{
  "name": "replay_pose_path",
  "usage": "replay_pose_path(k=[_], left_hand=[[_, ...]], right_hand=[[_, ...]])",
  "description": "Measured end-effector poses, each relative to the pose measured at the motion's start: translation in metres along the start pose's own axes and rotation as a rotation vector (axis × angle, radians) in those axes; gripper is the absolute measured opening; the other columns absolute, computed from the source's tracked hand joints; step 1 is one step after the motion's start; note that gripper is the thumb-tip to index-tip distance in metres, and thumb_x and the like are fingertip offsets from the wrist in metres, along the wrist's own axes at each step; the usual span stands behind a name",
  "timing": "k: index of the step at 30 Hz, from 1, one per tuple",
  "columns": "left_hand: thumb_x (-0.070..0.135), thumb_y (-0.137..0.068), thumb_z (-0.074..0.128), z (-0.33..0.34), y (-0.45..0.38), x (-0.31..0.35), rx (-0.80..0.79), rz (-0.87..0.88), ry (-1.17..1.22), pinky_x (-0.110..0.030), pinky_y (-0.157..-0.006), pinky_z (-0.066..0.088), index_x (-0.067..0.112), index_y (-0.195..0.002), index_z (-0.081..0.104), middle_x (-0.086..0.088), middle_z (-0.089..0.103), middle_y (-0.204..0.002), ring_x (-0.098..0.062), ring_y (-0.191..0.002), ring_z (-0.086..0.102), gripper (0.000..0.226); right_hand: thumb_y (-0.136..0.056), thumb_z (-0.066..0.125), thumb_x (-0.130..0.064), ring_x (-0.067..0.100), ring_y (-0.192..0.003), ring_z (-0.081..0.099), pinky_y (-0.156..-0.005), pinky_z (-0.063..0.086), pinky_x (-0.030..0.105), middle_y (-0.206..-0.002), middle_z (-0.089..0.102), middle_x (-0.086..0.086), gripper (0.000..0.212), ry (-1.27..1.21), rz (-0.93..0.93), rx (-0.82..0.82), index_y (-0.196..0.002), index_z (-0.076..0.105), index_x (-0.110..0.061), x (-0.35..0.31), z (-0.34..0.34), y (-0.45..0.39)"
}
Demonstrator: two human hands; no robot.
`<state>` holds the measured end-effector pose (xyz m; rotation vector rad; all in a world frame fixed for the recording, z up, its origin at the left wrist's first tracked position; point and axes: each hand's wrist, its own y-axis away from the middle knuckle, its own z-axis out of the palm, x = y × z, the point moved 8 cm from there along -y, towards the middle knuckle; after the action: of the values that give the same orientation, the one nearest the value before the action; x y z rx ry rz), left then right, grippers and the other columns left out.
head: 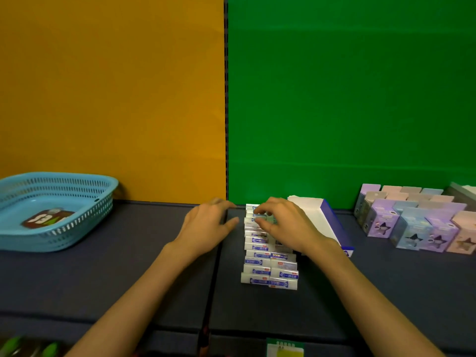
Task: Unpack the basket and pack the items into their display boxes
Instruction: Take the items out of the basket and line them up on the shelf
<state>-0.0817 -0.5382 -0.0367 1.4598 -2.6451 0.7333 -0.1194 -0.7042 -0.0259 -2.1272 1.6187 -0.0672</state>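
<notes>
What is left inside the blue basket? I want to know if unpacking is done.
One dark packet with white letters lies on the floor of the basket. The near wall covers part of the floor there.

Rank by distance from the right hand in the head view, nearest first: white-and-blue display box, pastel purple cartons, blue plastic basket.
1. White-and-blue display box, just right of the right hand.
2. Pastel purple cartons, far right.
3. Blue plastic basket, far left.

basket (77, 235) light blue, perforated | packs (268, 276) white-blue | boxes (412, 228) pastel lilac
</notes>
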Motion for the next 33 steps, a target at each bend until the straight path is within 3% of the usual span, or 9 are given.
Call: replay_pose_path(k=[17, 27, 33], left_hand=[[0.058, -0.093, 0.052, -0.132, 0.133, -0.121, 0.134, -0.296, -0.14, -0.039, -0.095, 0.048, 0.038, -0.13, 0.058, 0.011, 0.056, -0.133, -0.014, -0.123, 0.051, 0.042], [0.055, -0.094, 0.053, -0.218, 0.217, -0.235, 0.191, -0.376, -0.148, -0.038, -0.084, 0.049, 0.039, -0.131, 0.059, 0.012, 0.059, -0.132, -0.014, -0.123, 0.053, 0.041], [0.053, -0.095, 0.055, -0.262, 0.243, -0.296, 0.194, -0.334, -0.116, -0.04, -0.089, 0.05, 0.035, -0.131, 0.06, 0.011, 0.058, -0.135, -0.015, -0.124, 0.053, 0.041]], right_hand=[[-0.098, 0.055, -0.042, 0.014, -0.107, 0.056, -0.081, 0.044, 0.032, -0.112, 0.06, -0.008, 0.031, -0.088, -0.337, -0.019, -0.125, 0.062, -0.029, -0.186, 0.042, -0.049], [-0.097, 0.058, -0.039, 0.014, -0.108, 0.056, -0.084, 0.047, 0.035, -0.115, 0.061, -0.008, 0.029, -0.067, -0.373, -0.002, -0.123, 0.064, -0.028, -0.324, 0.071, -0.085], [-0.096, 0.058, -0.038, 0.017, -0.108, 0.06, -0.086, 0.052, 0.039, -0.12, 0.064, -0.003, 0.03, 0.024, -0.296, 0.004, -0.122, 0.066, -0.024, -0.38, 0.084, -0.116]])
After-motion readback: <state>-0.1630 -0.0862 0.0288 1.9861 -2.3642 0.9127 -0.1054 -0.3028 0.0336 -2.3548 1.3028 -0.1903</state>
